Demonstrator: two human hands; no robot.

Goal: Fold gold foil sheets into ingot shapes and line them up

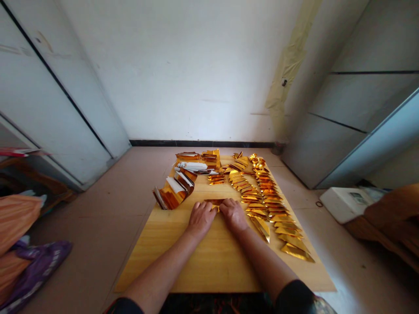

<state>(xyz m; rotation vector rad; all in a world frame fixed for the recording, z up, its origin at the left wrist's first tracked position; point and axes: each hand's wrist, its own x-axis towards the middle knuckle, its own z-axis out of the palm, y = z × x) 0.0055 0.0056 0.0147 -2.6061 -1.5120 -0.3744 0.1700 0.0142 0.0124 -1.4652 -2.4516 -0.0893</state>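
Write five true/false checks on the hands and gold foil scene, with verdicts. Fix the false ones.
1. The left hand and right hand both touch the same gold sheet. True.
2. Folded gold pieces lie mostly left of the hands. False: mostly right.
3. A curved stack of sheets lies left of those pieces. True.
4. The purple bag rests on the wooden board. False: it's off to the left, apart from the board.
5. The white box is off the board, to the right. True.

Left grip (201, 216) beside right grip (233, 214)
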